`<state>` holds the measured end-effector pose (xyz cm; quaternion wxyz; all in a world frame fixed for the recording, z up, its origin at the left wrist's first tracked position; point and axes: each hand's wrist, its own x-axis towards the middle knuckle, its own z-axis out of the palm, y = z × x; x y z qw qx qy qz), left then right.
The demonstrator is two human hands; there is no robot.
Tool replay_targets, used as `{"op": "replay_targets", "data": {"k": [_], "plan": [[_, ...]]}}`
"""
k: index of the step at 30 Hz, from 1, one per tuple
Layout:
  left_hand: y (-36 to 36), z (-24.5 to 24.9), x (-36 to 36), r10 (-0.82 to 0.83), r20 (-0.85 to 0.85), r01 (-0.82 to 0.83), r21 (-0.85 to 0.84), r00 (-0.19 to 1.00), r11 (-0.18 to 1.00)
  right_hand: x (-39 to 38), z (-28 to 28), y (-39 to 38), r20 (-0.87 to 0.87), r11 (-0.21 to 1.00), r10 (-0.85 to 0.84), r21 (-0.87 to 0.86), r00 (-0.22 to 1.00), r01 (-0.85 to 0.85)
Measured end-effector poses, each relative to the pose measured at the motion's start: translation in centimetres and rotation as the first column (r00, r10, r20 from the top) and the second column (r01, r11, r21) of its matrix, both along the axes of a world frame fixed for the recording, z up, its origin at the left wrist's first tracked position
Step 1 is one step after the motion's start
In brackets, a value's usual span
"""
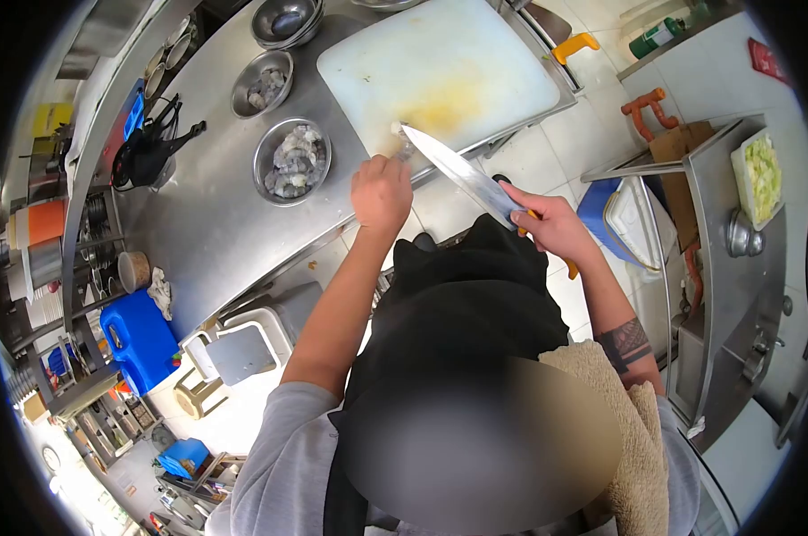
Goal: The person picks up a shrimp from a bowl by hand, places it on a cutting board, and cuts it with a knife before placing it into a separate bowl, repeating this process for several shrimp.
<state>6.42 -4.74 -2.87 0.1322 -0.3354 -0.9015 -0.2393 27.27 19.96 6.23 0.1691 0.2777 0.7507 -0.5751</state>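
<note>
My left hand (383,192) is closed on a small greyish shrimp (405,147), held against the near edge of the white cutting board (395,62). In my right hand (552,223) is a large chef's knife (462,171) with a yellow and black handle. Its blade points up and left, and the tip is at the shrimp, touching or just over it. Left of the board, a steel bowl (260,175) holds peeled-looking grey shrimp (297,159). Behind it stands a smaller steel bowl (241,79) with some more shrimp.
Stacked steel bowls (283,37) stand at the back of the steel table (190,241). A black strapped item (149,152) lies at the left. Below are a blue jug (141,339) and a white stool (279,326). At right, a tray of chopped greens (759,179) sits on a steel counter.
</note>
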Motion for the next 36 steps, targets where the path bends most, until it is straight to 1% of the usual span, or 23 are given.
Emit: {"op": "replay_targets", "data": {"k": [1,3,5,6,8,12,14,15,17,19,21,22,24,27,28,29,30,33,36], "plan": [[-0.1,-0.7,-0.1,-0.025,-0.030,0.024,-0.030,0.999,0.999,-0.4,0.0,-0.2,0.001,1.000,0.005,0.003,1.000,-0.005],[0.0,-1.0,0.0,-0.047,-0.057,0.044,-0.056,0.997,0.997,-1.0,-0.4,-0.3,-0.046,0.996,0.039,0.080,0.998,-0.035],[0.2,-1.1,0.2,-0.049,-0.079,0.042,-0.089,0.996,0.995,-1.3,-0.8,-0.3,-0.052,0.997,0.036,0.069,0.998,-0.032],[0.3,-1.1,0.4,-0.045,-0.078,0.038,-0.087,0.996,0.996,-1.4,-0.8,-0.4,-0.060,0.998,0.028,0.055,0.998,-0.025],[0.6,-1.1,0.6,-0.006,-0.079,0.005,-0.008,0.997,1.000,-1.6,-0.9,-0.4,-0.058,0.998,0.036,0.056,0.998,-0.033],[1.3,-1.4,0.1,0.021,-0.084,-0.022,-0.015,0.996,1.000,-1.9,-0.3,-0.7,-0.045,0.998,0.036,0.050,0.998,-0.034],[1.5,-1.4,-0.7,0.002,-0.038,-0.005,-0.065,0.999,0.998,-2.0,-0.6,-0.9,-0.053,0.999,0.027,0.046,0.998,-0.024],[1.4,-1.3,-0.8,0.004,-0.039,-0.007,-0.063,0.999,0.998,-2.0,-0.7,-0.9,-0.061,0.999,0.015,0.040,0.998,-0.013],[1.2,-1.1,-1.0,-0.028,0.060,0.035,-0.119,0.998,0.992,-2.2,-0.5,-1.0,-0.059,0.998,0.014,0.058,0.998,-0.011],[0.4,-1.0,-0.6,-0.047,0.082,0.055,-0.100,0.996,0.993,-2.3,-0.3,-1.0,-0.057,0.997,0.008,0.073,0.998,-0.003],[-0.4,-0.5,0.2,-0.065,0.108,0.075,-0.086,0.992,0.994,-2.3,-0.2,-1.2,-0.085,0.990,0.051,0.139,0.995,-0.039],[-0.7,-0.4,0.6,-0.057,0.133,0.066,-0.065,0.989,0.996,-2.3,-0.2,-1.2,-0.084,0.990,0.051,0.138,0.995,-0.039],[-1.3,-0.2,1.1,-0.041,0.160,0.049,-0.044,0.986,0.998,-2.4,-0.4,-1.4,-0.080,0.972,0.142,0.199,0.987,-0.124],[-2.2,0.1,1.8,-0.021,0.184,0.026,-0.022,0.983,0.999,-2.4,-1.6,-1.7,-0.106,0.958,0.166,0.252,0.980,-0.135],[-2.6,0.3,2.1,-0.022,0.215,0.024,-0.011,0.976,1.000,-2.4,-1.7,-1.6,-0.106,0.957,0.174,0.253,0.979,-0.143],[-3.0,0.5,2.4,-0.023,0.246,0.023,0.001,0.969,1.000,-2.4,-1.6,-1.6,-0.084,0.967,0.134,0.229,0.987,-0.112],[-3.5,0.7,2.7,-0.016,0.247,0.016,0.001,0.969,1.000,-2.5,-1.5,-1.6,-0.060,0.976,0.094,0.205,0.994,-0.080],[-5.3,1.4,3.3,-0.008,0.267,0.000,0.030,0.964,1.000,-2.7,-1.2,-1.5,-0.054,0.984,0.061,0.170,0.997,-0.051],[-7.1,2.4,3.7,-0.010,0.305,0.000,0.033,0.952,0.999,-2.6,-1.6,-1.5,-0.091,0.982,0.080,0.180,0.993,-0.063]]}}
